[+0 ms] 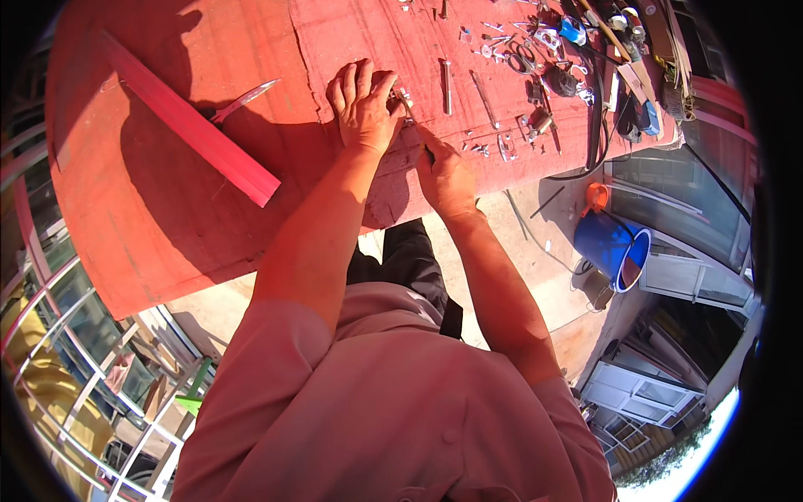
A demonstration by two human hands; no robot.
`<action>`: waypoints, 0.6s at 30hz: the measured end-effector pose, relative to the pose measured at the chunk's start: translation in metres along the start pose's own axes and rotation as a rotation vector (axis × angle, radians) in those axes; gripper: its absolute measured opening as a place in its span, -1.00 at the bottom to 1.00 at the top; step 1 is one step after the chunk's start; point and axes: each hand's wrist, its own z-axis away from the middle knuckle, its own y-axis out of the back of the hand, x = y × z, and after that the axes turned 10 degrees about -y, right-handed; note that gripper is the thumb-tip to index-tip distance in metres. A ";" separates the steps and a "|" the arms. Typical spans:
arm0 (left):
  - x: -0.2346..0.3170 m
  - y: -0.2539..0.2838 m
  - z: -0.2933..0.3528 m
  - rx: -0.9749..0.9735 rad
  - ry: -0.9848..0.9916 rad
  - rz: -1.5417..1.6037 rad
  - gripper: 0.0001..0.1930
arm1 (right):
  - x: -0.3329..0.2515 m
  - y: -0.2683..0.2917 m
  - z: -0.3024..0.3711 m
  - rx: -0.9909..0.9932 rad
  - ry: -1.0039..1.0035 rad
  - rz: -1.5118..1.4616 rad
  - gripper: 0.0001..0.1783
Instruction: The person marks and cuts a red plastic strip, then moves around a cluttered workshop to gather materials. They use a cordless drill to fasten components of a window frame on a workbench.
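Observation:
On the red-covered tabletop (pixel 251 42), my left hand (pixel 366 109) lies palm down with its fingers spread. Its thumb and index finger are against a small metal piece (pixel 403 98), whose exact kind is too small to make out. Close by on the right, my right hand (pixel 449 176) is closed, with the index finger pointing toward that piece. A thin dark tool (pixel 409 117) seems to run from its fingertips to the metal piece; its handle is hidden in the hand. A metal rod (pixel 447 87) and a thin metal strip (pixel 484 99) lie to the right.
A long red bar (pixel 192 121) and a pointed blade-like piece (pixel 245 100) lie at left. Scissors (pixel 522 58), small hardware, a blue object (pixel 573 31) and cables crowd the far right. Below the table edge stands a blue bucket (pixel 613 249) with an orange item (pixel 596 198).

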 end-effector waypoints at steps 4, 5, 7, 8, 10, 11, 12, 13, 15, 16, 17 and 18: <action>-0.004 0.000 0.000 -0.007 -0.008 -0.020 -0.45 | -0.007 -0.010 -0.001 0.002 -0.044 -0.064 -0.60; -0.005 -0.001 0.000 -0.019 -0.013 -0.037 -0.46 | -0.010 -0.008 -0.002 -0.009 -0.047 -0.058 -0.60; -0.005 -0.002 0.000 -0.029 -0.013 -0.056 -0.45 | -0.015 0.006 -0.004 -0.045 -0.032 -0.020 -0.60; -0.005 -0.002 -0.001 -0.034 -0.013 -0.066 -0.44 | -0.017 0.011 -0.005 -0.063 -0.025 -0.001 -0.60; -0.006 -0.004 0.000 -0.018 -0.017 -0.069 -0.43 | -0.015 0.010 -0.003 -0.053 -0.021 0.044 -0.60; -0.006 -0.005 0.001 -0.010 -0.017 -0.070 -0.43 | -0.014 0.009 -0.001 -0.048 -0.018 0.068 -0.59; -0.006 -0.006 0.001 -0.006 -0.012 -0.046 -0.42 | -0.013 0.007 0.001 -0.024 -0.013 0.061 -0.59; -0.006 -0.005 -0.001 -0.002 -0.008 -0.023 -0.42 | -0.012 0.003 0.004 -0.001 -0.008 0.053 -0.60; -0.005 -0.003 -0.002 -0.004 -0.001 -0.001 -0.42 | -0.009 -0.003 0.007 0.017 -0.012 0.032 -0.59; -0.004 -0.001 -0.001 -0.011 0.002 -0.003 -0.42 | -0.008 -0.006 0.009 0.010 -0.022 0.018 -0.58; -0.003 0.000 -0.001 -0.018 0.005 -0.005 -0.43 | -0.007 -0.007 0.010 0.004 -0.032 0.005 -0.57; -0.005 -0.003 -0.001 -0.013 -0.001 -0.015 -0.43 | -0.009 -0.006 0.008 -0.014 -0.038 0.009 -0.57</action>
